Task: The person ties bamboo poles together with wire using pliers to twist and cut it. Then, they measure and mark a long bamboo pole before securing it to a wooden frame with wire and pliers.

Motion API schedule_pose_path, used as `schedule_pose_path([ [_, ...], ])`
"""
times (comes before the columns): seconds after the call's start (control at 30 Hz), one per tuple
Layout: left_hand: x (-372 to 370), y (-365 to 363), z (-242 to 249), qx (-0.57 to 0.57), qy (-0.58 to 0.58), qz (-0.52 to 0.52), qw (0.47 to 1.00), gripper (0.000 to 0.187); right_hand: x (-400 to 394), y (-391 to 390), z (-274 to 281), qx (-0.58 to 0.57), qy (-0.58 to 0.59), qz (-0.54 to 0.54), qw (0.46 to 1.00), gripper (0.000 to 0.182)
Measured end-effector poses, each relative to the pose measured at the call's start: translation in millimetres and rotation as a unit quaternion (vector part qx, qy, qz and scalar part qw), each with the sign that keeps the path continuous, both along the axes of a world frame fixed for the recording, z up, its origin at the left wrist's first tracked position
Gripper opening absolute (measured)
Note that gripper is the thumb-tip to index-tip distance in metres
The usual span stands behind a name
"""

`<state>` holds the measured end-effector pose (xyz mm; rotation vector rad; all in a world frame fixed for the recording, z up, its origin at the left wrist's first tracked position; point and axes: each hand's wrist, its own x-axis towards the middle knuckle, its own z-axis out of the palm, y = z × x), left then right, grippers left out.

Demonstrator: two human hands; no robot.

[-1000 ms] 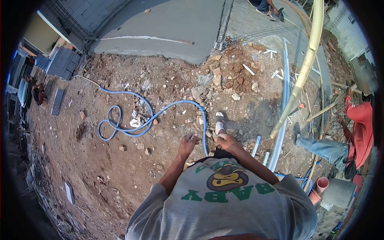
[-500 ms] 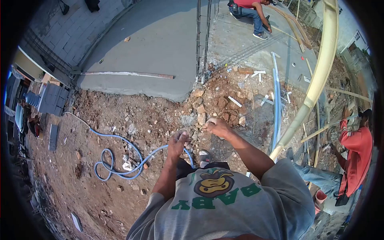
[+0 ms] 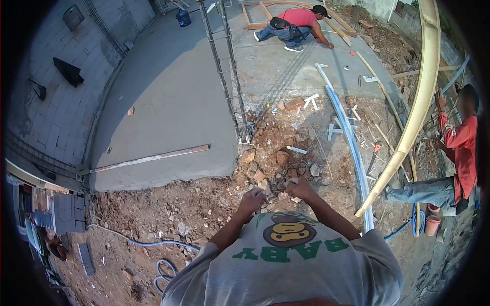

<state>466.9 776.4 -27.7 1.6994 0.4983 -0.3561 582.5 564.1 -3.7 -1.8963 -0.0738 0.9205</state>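
Both hands are in front of the grey shirt, above rubble. My left hand (image 3: 251, 200) is closed, fingers curled in toward the thumb. Just right of it and a little farther forward, my right hand (image 3: 299, 187) has its fingers bent in a pinch. Anything between the fingers of either hand is too small to make out. The hands are apart. Broken stones (image 3: 259, 176) lie on the brown soil beyond them, near the foot of an upright steel rebar column (image 3: 236, 102).
A person in red (image 3: 296, 23) crouches on the concrete slab (image 3: 168, 112); another person (image 3: 462, 148) is at the right. A long yellowish pole (image 3: 408, 137) slants down at right beside pale blue strips (image 3: 349, 132). A blue hose (image 3: 166, 244) lies at lower left.
The view has shifted, showing more of the slab and the crouching person. Both hands now appear lower and farther right in view, still with fingers bent in.
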Motion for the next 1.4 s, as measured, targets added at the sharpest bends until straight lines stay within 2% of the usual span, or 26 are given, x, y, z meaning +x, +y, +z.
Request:
schedule_pose_path([
  [0.03,22,25,9,0.038,-0.036,-0.039,0.998,0.037,5,13,15,-0.023,-0.043,-0.018,0.999,0.025],
  [0.13,77,93,59,0.045,-0.105,-0.001,0.993,0.037,24,60,36,-0.033,-0.069,0.0,0.997,0.026],
  [0.27,112,170,57,0.035,-0.147,0.077,0.986,0.039,23,117,46,-0.062,-0.141,0.031,0.988,0.035],
  [0.33,114,184,60,0.033,-0.143,0.089,0.985,0.039,21,136,38,-0.032,-0.107,0.047,0.993,0.037],
  [0.47,94,178,40,-0.017,-0.085,0.126,0.988,0.036,19,157,37,-0.071,-0.1,0.105,0.987,0.034],
  [0.57,67,158,5,-0.04,-0.031,0.082,0.995,0.036,22,160,21,-0.086,-0.115,0.113,0.983,0.036],
  [0.67,44,138,7,-0.061,0.043,0.026,0.997,0.036,26,168,34,-0.093,-0.116,0.117,0.982,0.037],
  [0.77,38,134,-12,-0.068,0.056,0.007,0.996,0.037,33,181,48,-0.114,-0.164,0.126,0.972,0.036],
  [0.87,56,147,13,-0.047,0.049,-0.004,0.998,0.038,37,189,38,-0.091,-0.147,0.121,0.977,0.038],
  [0.9,62,154,6,-0.051,0.027,0.001,0.998,0.037,38,190,49,-0.087,-0.144,0.119,0.978,0.039],
  [1.0,92,178,-5,-0.041,-0.005,0.008,0.999,0.04,38,185,36,-0.105,-0.155,0.103,0.977,0.039],
  [1.13,127,190,16,-0.073,-0.029,0.052,0.996,0.04,32,164,40,-0.107,-0.146,0.084,0.98,0.038],
  [1.4,128,162,14,-0.083,0.01,-0.003,0.996,0.037,32,149,30,-0.088,-0.14,0.036,0.986,0.038],
])
